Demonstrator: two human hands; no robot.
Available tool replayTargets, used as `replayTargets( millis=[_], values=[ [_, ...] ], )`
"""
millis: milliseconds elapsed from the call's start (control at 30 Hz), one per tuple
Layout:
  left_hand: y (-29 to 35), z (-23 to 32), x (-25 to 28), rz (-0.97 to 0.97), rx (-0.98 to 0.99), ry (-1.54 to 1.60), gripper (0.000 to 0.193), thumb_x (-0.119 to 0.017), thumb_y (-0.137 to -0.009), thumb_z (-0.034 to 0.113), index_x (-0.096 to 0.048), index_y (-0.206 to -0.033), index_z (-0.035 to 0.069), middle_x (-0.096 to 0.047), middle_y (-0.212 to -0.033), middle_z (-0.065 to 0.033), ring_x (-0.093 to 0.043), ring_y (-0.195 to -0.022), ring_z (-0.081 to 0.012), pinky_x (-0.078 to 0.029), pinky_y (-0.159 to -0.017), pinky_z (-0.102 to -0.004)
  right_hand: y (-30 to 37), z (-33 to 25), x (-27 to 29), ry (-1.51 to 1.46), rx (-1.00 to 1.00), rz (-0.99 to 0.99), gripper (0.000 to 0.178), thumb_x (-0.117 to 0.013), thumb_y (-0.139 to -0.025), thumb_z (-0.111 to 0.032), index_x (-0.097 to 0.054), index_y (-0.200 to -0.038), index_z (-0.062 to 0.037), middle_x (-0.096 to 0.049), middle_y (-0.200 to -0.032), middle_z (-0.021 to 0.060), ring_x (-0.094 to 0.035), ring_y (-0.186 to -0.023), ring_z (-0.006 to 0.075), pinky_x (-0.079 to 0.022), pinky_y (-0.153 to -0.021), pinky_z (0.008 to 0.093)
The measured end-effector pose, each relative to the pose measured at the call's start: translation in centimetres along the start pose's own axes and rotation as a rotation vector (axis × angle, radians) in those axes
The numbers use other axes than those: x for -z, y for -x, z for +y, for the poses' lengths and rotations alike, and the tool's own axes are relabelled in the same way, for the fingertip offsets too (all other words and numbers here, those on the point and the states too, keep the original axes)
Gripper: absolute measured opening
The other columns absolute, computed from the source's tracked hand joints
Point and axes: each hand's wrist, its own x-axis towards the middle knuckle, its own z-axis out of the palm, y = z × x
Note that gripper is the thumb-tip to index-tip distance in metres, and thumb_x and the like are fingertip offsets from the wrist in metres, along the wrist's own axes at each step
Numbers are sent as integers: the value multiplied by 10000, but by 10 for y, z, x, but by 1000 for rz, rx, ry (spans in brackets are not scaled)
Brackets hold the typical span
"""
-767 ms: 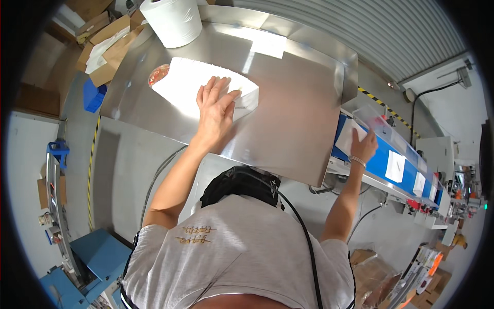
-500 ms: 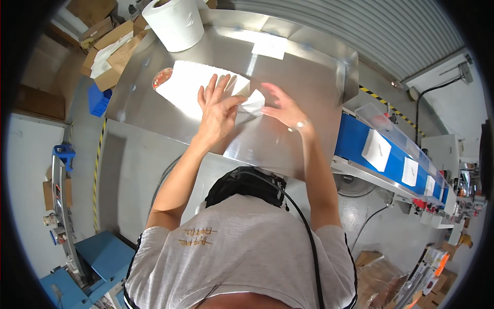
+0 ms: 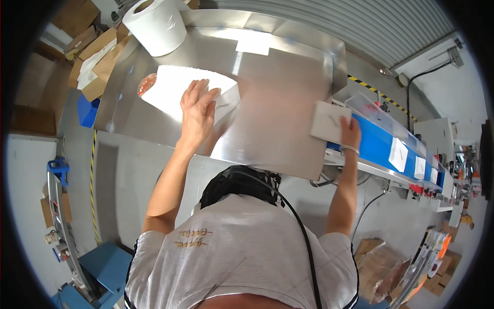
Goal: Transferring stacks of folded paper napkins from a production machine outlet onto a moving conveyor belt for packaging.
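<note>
A long row of white square paper packets (image 3: 170,85), leaning on one another, lies on the steel table (image 3: 278,118). My left hand (image 3: 198,105) rests on the right part of this row, its fingers stretched out over the paper. A reddish, mottled piece (image 3: 147,85) sits at the row's left end; I cannot make out what it is. At the table's right edge, my right hand (image 3: 351,133) grips a single white square packet (image 3: 327,122) by its right side. That packet is above the near end of the blue conveyor belt (image 3: 378,141).
Several white packets (image 3: 398,154) lie spaced along the belt, beside a clear plastic guard (image 3: 368,108). A large white roll (image 3: 157,28) stands at the table's far left. A flat white sheet (image 3: 253,43) lies at the back. Open cardboard boxes (image 3: 103,64) stand beyond the left edge.
My right hand has moved right from the row's end to the belt, now carrying one packet. My left hand remains on the row. The whole view has shifted slightly.
</note>
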Motion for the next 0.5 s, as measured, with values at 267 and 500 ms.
replayTargets(
  millis=[267,500],
  values=[
    [-2,10,-5,4,15,-15,342,-604,-709,-61,-693,-978,131,-473,-1332,-125,-322,-1324,-372,-163,-1084,-540,-7,-37,-63,365,646,-165,500,-718,-769,-234,-540,-1204,-63,-577,-1177,138,-591,-1015,301,-467,-894,390],
    [-7,12,0,-102,-21,-67,353,-623,-727,-15,-676,-1037,145,-430,-1371,-163,-284,-1343,-390,-143,-1081,-563,34,-184,-162,-355,515,-907,513,-705,-801,-206,-501,-1259,-98,-419,-1387,108,-442,-1232,267,-401,-979,366]
  ],
)
